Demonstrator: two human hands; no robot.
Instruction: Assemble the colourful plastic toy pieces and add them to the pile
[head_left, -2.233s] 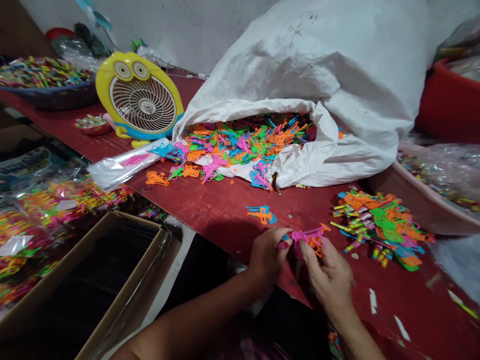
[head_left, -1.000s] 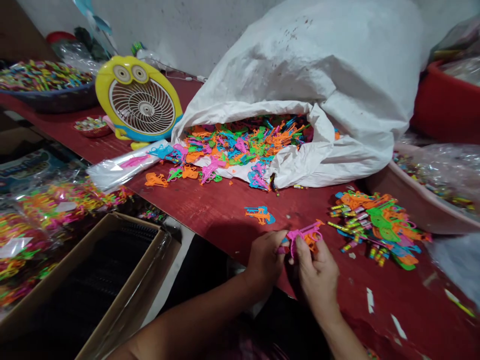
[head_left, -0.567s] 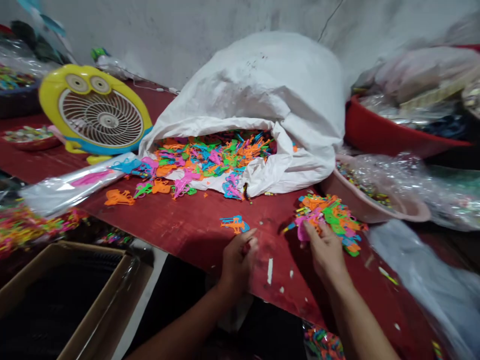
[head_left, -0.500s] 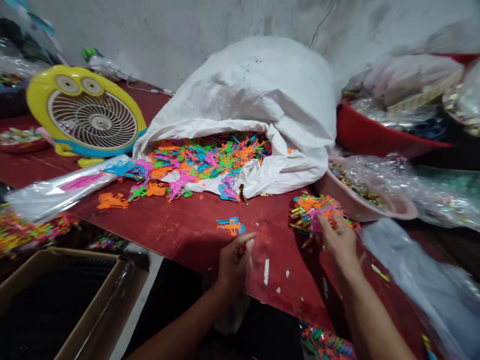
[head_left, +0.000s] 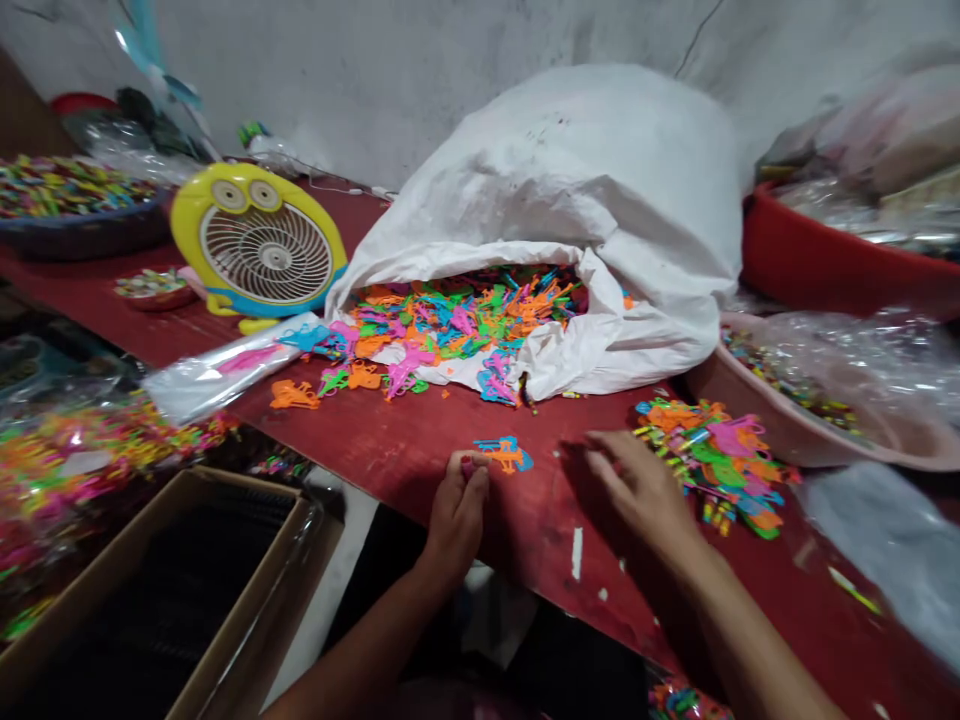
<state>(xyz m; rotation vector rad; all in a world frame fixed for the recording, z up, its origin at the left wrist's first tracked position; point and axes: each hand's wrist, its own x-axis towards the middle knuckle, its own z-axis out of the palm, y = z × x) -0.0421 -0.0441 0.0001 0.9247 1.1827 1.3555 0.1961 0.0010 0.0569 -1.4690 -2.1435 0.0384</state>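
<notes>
My left hand (head_left: pixel 456 515) is closed near the table's front edge. A dark red spot shows between its thumb and fingers, too small to make out. Just beyond the fingertips lie an orange and a blue flat plastic piece (head_left: pixel 510 453), partly overlapping. My right hand (head_left: pixel 649 495) hovers over the table with its fingers stretched out and nothing visible in them. To its right is a heap of bright plastic pieces (head_left: pixel 724 455) mixed with small yellow striped bits. A big white sack (head_left: pixel 570 190) lies with its mouth towards me, spilling similar colourful pieces (head_left: pixel 457 315).
A yellow fan (head_left: pixel 270 250) stands left of the sack, near a clear plastic bag (head_left: pixel 225 370). At the right are a pink basin (head_left: pixel 892 445) and a red tub (head_left: pixel 795 265). A cardboard box (head_left: pixel 307 545) sits below the table's left edge.
My right hand has left the heap and moved left, its fingers now apart. The heap lies on the table, more spread out. My left hand stays closed. The view has turned left.
</notes>
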